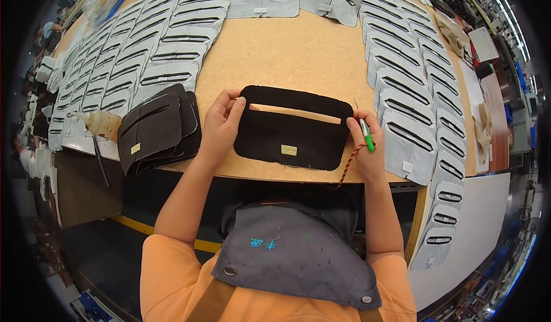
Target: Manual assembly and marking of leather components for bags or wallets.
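Observation:
Between my two hands is a black leather-like panel (270,135) with rounded corners, held up over the table near its front edge. A long slot runs across its upper part, and the tan table shows through. A small pale label (289,150) sits low at its middle. My left hand (224,121) pinches the panel's left edge, thumb on top. My right hand (370,152) holds the right edge by the fingertips. Tucked in that same hand is a pen (365,134) with a silver and green body, and an orange-and-black cord (348,164) hangs beside it.
To the left, a stack of dark slotted panels (150,128) overhangs the table edge. Beyond it lies a yellowish bottle (102,123). Overlapping rows of grey slotted panels (404,144) line the tan table (275,52) at left, back and right. A dark rod (101,162) hangs at the left edge.

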Available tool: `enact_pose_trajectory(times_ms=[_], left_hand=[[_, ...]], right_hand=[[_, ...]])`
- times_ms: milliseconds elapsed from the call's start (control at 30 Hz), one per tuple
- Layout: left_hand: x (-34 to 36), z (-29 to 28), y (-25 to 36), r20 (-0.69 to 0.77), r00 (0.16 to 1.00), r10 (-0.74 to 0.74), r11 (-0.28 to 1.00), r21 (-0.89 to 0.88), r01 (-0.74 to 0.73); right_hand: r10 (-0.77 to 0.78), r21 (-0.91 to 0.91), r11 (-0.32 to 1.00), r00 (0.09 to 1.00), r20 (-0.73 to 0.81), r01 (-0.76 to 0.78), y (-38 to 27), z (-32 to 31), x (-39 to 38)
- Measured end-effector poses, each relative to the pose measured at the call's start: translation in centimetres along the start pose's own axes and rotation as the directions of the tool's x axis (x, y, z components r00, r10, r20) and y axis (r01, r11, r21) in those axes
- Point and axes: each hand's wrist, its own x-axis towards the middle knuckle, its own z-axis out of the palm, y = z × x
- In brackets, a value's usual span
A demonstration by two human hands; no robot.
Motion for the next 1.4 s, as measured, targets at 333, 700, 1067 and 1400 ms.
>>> enact_pose_trajectory(times_ms=[333,700,1067,1400], left_hand=[[-5.6,1.8,12.7,0.021,0.736,0.677,0.517,0.697,-0.496],[-5.8,5.9,2.7,0.547,0.814,0.194,0.547,0.629,-0.553],[-8.3,6.8,0.4,0.466,0.874,0.142,0.325,0.812,-0.485],[-8.3,7.3,-0.1,0.420,0.890,0.176,0.299,0.839,-0.455]], right_hand=[[-0.153,0.150,0.974,0.983,-0.104,0.168,-1.1,-1.7,0.1],[-0.408,-0.256,0.878,0.912,0.044,0.405,-1.0,-2.0,-4.5],[-0.376,-0.117,0.889,0.850,0.369,0.443,-0.5,1.0,-3.4],[-0.485,-0.252,0.720,0.728,0.484,0.647,-1.3,1.2,-3.0]])
